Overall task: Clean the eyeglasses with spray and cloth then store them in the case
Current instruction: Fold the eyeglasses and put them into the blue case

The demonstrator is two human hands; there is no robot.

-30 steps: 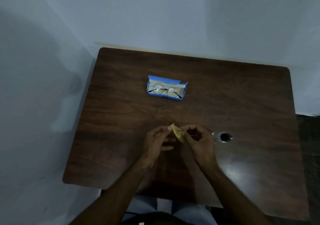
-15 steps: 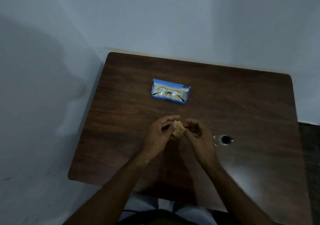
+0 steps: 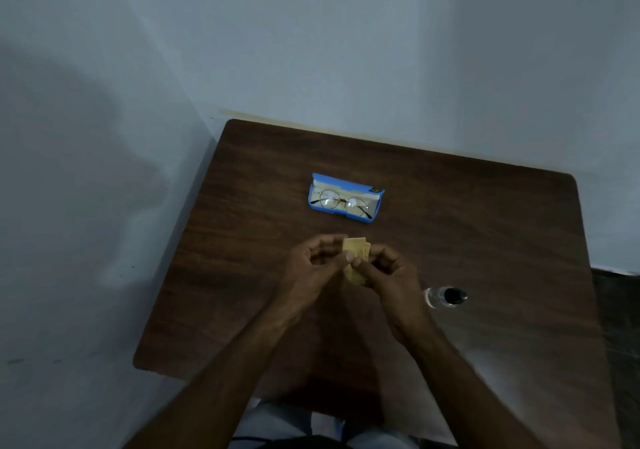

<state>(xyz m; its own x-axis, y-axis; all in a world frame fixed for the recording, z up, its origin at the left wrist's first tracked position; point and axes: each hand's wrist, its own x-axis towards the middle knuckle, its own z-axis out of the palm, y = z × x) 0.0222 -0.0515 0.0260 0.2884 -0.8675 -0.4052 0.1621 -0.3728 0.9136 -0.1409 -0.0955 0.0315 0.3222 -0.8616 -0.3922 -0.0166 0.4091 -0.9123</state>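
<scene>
Pinching the folded yellow cloth (image 3: 355, 246), left hand (image 3: 311, 265) and right hand (image 3: 384, 268) hold it in a closed grip above the worktop (image 3: 485, 227). Eyeglasses (image 3: 341, 203) lie in the open case (image 3: 317, 185); spray bottle (image 3: 445, 297) sits rightward. Cleaning seems done; case closure remains.

No writing, brand or number can be read anywhere. The blue case (image 3: 341, 214), lying open toward the far edge of the surface (image 3: 450, 227), carries a small dark badge (image 3: 375, 190) at the right corner of its lid. The badge has a pale mark inside it, too small and dim to make out. The spray bottle (image 3: 445, 297) near the right edge is blurred, and I cannot tell whether it has a label.
</scene>
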